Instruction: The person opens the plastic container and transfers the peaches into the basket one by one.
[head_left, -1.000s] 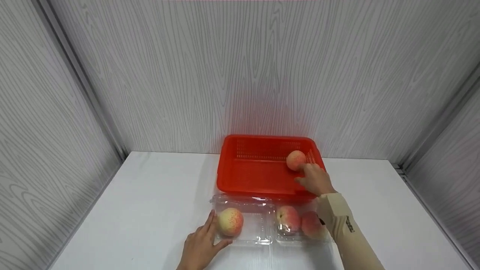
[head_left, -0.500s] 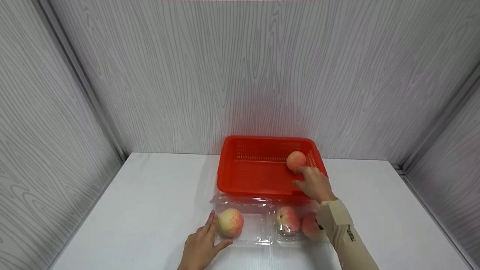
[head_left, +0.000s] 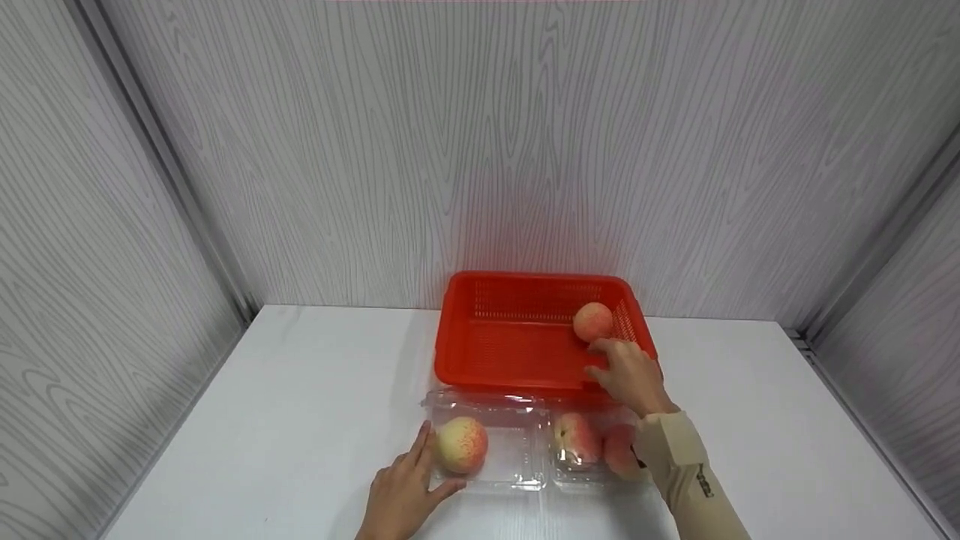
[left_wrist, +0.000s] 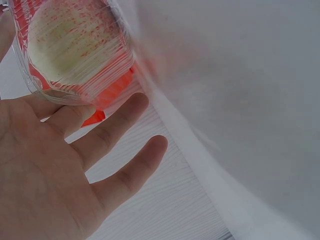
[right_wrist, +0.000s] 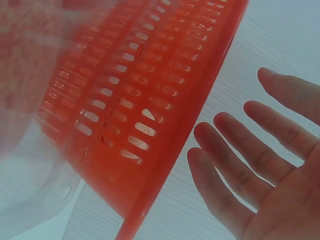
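Observation:
A clear plastic clamshell box (head_left: 514, 457) lies opened flat, two sections side by side. One yellow-and-red peach (head_left: 461, 445) sits in its left section. Two peaches (head_left: 576, 441) show in the right section, the outer one partly behind the right sleeve. My left hand (head_left: 405, 484) touches the left section's outer edge, fingers mostly straight and thumb at the front corner; the left wrist view shows the fingertips (left_wrist: 137, 102) spread. Over the right part of a red plastic basket (head_left: 517, 352), my right hand (head_left: 631, 373) has its fingers apart, holding nothing, just short of a peach (head_left: 593, 322) inside.
The basket stands behind the box, close to its back edge. Slotted basket walls fill much of the right wrist view. White table surface (head_left: 315, 390) spreads to both sides. A grey wood-grain panel (head_left: 375, 150) rises at the back, with side panels left and right.
My right hand has drawn back slightly toward me, away from the peach in the basket, its fingers parting from it. The left hand, box and peaches stay put.

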